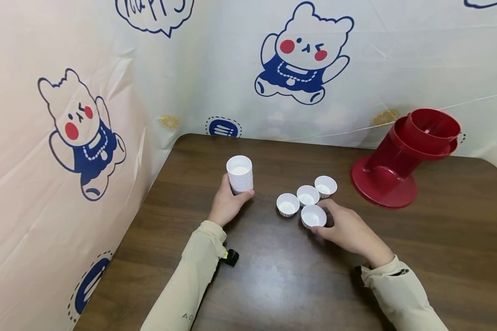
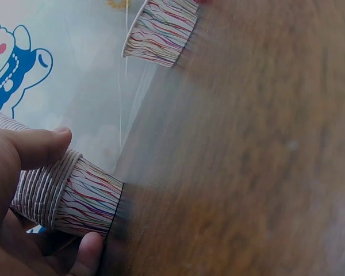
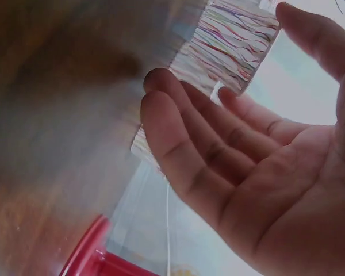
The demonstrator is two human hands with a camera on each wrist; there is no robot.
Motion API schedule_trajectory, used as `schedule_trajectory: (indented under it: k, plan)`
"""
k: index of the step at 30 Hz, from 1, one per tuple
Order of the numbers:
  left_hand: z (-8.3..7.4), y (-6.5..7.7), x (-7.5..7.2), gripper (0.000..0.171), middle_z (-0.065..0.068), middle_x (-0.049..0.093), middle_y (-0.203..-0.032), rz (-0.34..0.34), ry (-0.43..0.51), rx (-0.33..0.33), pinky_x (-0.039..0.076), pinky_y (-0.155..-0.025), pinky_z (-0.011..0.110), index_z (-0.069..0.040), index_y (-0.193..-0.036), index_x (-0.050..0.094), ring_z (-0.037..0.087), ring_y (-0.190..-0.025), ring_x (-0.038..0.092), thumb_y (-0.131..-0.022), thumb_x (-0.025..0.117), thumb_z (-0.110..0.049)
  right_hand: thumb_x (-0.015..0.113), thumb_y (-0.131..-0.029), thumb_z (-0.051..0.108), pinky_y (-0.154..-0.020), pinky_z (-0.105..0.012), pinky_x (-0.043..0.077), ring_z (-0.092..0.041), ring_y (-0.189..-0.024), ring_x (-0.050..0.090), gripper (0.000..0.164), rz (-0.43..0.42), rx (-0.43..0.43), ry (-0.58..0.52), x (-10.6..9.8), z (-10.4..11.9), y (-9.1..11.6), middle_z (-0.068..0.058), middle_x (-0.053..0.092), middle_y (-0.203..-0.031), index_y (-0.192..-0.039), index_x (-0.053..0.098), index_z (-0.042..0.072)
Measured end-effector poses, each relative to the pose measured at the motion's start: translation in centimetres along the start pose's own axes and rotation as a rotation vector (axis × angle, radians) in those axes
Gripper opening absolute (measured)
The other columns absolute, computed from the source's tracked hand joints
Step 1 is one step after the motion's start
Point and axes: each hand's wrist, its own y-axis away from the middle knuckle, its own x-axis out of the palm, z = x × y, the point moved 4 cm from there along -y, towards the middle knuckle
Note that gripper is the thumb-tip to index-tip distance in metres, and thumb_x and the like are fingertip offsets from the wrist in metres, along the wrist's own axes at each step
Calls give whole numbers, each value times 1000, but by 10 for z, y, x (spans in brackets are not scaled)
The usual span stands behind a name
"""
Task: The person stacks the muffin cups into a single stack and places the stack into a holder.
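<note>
The cups [image 1: 287, 205] are white inside and patterned outside with wavy lines of red, green, blue and purple on white, and the white stack [image 1: 240, 180] bears the same lines below its pale, ribbed rims. The bench [image 1: 252, 285] is brown wood grain, the stand [image 1: 391, 158] plain deep red, the sleeves [image 1: 190, 276] pale beige. The whitish cloth [image 1: 215, 69] shows navy-outlined bears [image 1: 300, 69] with red cheeks, plus yellow-orange slices [image 1: 170, 122].
</note>
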Motion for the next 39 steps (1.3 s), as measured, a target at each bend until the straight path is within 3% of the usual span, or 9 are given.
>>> schedule_trajectory:
  k: [3,8,14,19,27,30,34,37,39]
  plan:
    - [0,0,0,76,13,54,-135,0,-2,0,39,-106,51,-11,-144,38,33,-124,52,-85,81,-32,77,-85,21,-75,-41,50,-20,-84,62,45,-45,-15,-26,-7,-1,1,-3,67,-92,-124,59,9]
    - [0,0,0,76,13,53,-136,1,-5,0,38,-107,51,-11,-144,37,32,-124,51,-85,80,-33,75,-85,20,-81,-45,52,-23,-92,65,47,-104,-11,-57,-14,0,3,-7,70,-104,-128,60,8]
    - [-1,0,-1,76,13,52,-137,7,-6,-8,38,-107,51,-11,-145,37,32,-125,50,-86,80,-32,77,-84,21,-82,-45,50,-23,-92,65,38,-189,-2,-79,-15,1,1,-7,67,-105,-116,60,8]
    - [-2,1,-2,75,13,53,-136,6,-5,-4,38,-107,51,-11,-144,37,32,-125,51,-86,79,-32,76,-85,21,-81,-49,48,-29,-90,64,42,-251,7,-6,-16,2,-1,-12,66,-105,-119,59,3]
    - [-3,1,-1,76,13,53,-136,8,2,-1,38,-107,50,-10,-145,37,32,-124,51,-86,80,-31,74,-84,19,-85,-60,48,-44,-98,61,53,-268,53,106,-25,-1,-2,-28,64,-112,-127,55,-7]
    - [-2,0,0,76,13,54,-135,6,1,6,39,-106,50,-10,-144,37,32,-123,52,-85,80,-31,74,-84,18,-82,-60,48,-44,-96,62,52,-251,83,126,-29,-5,0,-27,65,-111,-127,56,-6]
    - [0,-1,1,75,13,55,-133,5,3,12,39,-105,48,-10,-144,38,31,-122,52,-85,80,-31,73,-83,20,-72,-55,49,-38,-84,63,45,-133,123,160,-30,-12,2,-18,67,-96,-120,60,-1]
    - [0,-1,1,76,13,55,-133,3,10,13,39,-106,48,-10,-144,38,31,-122,52,-85,80,-31,71,-81,18,-67,-52,49,-32,-77,60,40,-60,114,178,-28,-14,4,-11,65,-89,-116,60,1]
    - [0,-1,0,76,13,55,-133,4,12,13,39,-106,49,-10,-145,38,31,-122,52,-85,80,-31,71,-79,15,-68,-53,49,-34,-80,61,43,-45,97,209,-27,-12,6,-13,65,-93,-117,59,0]
